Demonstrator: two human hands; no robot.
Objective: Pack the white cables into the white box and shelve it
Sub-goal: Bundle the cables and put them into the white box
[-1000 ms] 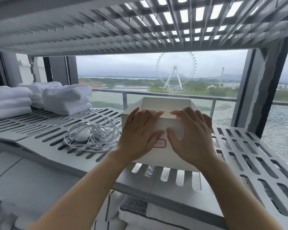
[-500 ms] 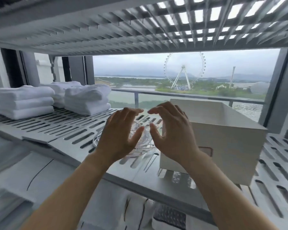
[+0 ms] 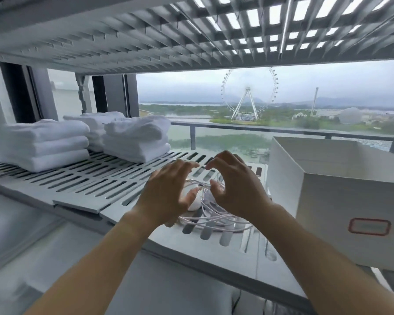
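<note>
A loose coil of white cables (image 3: 215, 220) with a small white plug (image 3: 195, 205) lies on the slotted grey shelf (image 3: 89, 183). Both hands hover cupped over the coil, fingers arched and fingertips almost meeting above it. My left hand (image 3: 168, 192) is on the coil's left, thumb by the plug. My right hand (image 3: 237, 189) is on its right, thumb touching a strand. Neither hand has closed round the cables. The open white box (image 3: 341, 201), with a red-outlined label on its front, stands on the shelf to the right of the coil; I cannot see inside it.
Stacks of folded white towels (image 3: 43, 144) (image 3: 137, 139) sit at the shelf's back left. Another slatted shelf (image 3: 146, 30) runs close overhead. Behind the shelf is a window with a railing. Bare slotted shelf lies between the towels and the cables.
Both hands left the front of the box and moved left over the cable coil, then lowered closer around it. The view swung left, so the box now sits at the right.
</note>
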